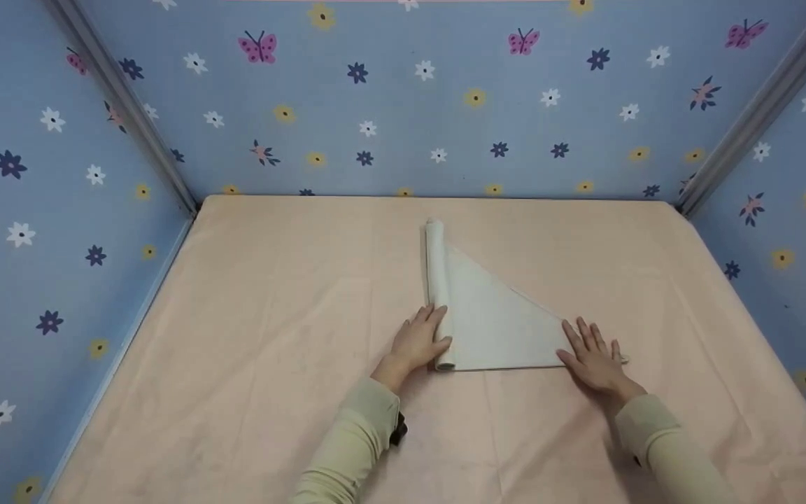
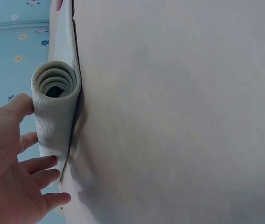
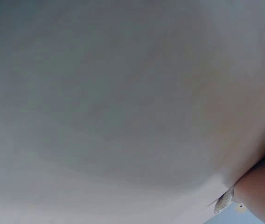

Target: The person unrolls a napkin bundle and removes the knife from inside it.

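Observation:
A pale, off-white cloth [image 1: 501,315] lies on the bed-like pink surface, partly rolled up. Its left part forms a narrow roll [image 1: 436,273], and a flat triangular part tapers to the right. Coiled layers show at the near end of the roll [image 2: 53,112] in the left wrist view. My left hand [image 1: 417,341] rests on the roll's near part, thumb and fingers spread against it. Out at the cloth's right side, my right hand [image 1: 595,360] lies flat with fingers extended, hiding part of the corner. A small cloth tip [image 3: 223,201] shows beyond it.
Peach-pink sheeting [image 1: 270,301] with creases covers the flat surface. Blue panels with flowers and butterflies [image 1: 403,98] stand at the back, left and right. Grey posts [image 1: 130,105] rise at the back corners.

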A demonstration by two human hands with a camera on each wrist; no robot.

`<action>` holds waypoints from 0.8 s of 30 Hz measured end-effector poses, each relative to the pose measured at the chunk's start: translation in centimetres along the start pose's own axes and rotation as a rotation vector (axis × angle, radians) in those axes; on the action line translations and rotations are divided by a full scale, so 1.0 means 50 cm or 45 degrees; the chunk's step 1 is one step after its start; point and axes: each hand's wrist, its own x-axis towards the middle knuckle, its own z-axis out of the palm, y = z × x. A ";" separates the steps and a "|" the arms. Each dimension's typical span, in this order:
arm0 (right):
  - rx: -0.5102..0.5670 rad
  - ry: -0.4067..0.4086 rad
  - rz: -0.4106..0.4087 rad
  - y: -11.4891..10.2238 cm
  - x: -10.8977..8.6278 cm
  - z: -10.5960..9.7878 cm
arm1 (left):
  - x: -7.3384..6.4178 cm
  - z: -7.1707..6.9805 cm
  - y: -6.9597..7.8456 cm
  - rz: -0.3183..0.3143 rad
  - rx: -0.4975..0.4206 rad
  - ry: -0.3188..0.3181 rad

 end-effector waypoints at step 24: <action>-0.022 -0.006 0.004 -0.001 0.001 -0.002 | -0.016 -0.008 -0.040 0.050 -0.063 -0.021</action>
